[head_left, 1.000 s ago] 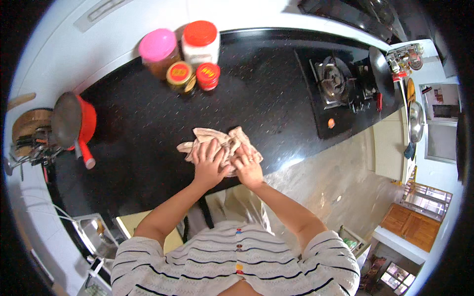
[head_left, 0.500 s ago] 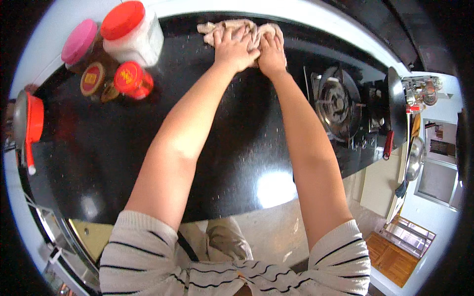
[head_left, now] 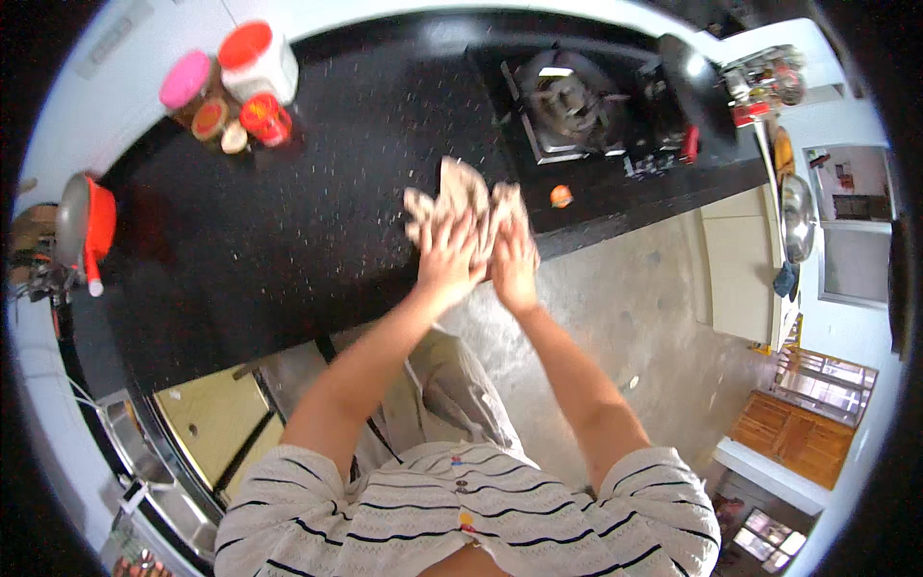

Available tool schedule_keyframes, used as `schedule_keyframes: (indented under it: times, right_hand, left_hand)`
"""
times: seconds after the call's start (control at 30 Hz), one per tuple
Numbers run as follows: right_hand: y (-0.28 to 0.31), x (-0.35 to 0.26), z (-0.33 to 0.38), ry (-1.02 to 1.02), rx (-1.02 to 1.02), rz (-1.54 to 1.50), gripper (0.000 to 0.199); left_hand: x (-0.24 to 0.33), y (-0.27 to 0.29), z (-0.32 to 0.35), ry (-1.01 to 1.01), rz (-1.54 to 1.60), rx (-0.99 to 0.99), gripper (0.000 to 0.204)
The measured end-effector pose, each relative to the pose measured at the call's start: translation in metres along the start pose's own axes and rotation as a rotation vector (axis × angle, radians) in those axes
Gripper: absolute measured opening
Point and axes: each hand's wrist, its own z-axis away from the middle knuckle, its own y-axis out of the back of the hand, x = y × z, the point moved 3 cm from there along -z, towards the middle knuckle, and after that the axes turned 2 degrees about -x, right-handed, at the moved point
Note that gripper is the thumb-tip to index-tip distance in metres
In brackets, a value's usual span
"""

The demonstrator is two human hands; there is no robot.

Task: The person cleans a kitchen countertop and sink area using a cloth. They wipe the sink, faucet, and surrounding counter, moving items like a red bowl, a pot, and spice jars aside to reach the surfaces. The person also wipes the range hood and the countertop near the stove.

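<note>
Half a second back both hands were stretched far out, pressing the cloth at the back edge of the bench close to the wall; now the cloth (head_left: 468,204) sits much nearer the front edge, just left of the gas stove (head_left: 567,101), and the arms are bent in closer to the body. A second ago it lay mid-bench, so it has gone out and come back again.

The left hand (head_left: 448,262) lies flat on the cloth, its fingers (head_left: 452,234) spread wide and pressing down, not curled round anything. The right hand (head_left: 514,264) sits just beside it, touching it, with its fingers (head_left: 511,236) laid out straight over the right part of the cloth. Neither hand grips; both simply bear down with open palms. The beige cloth is crumpled, sticking out beyond the fingertips toward the stove and to the left.

The black speckled bench (head_left: 288,221) shows bare around the cloth. Well apart at the back left stand the jars: one with a pink lid (head_left: 187,82), one with a red lid (head_left: 252,53), and smaller red-capped ones (head_left: 261,113) in front. A small orange thing (head_left: 561,196) lies near the stove's front corner, just right of the cloth. At far left, a red-handled pan (head_left: 82,226) hangs at the bench end.
</note>
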Motion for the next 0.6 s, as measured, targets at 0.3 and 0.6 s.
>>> schedule_keyframes:
  times: [0.3,0.6]
  right_hand:
    - [0.020,0.019,0.054,-0.089,-0.058,-0.310,0.040]
    - [0.391,-0.034,-0.128,0.534,0.614,-0.314,0.042]
  left_hand:
    - [0.067,0.019,0.035,-0.020,-0.103,-0.005,0.049]
    - [0.196,0.306,-0.143,-0.052,-0.172,0.580,0.046]
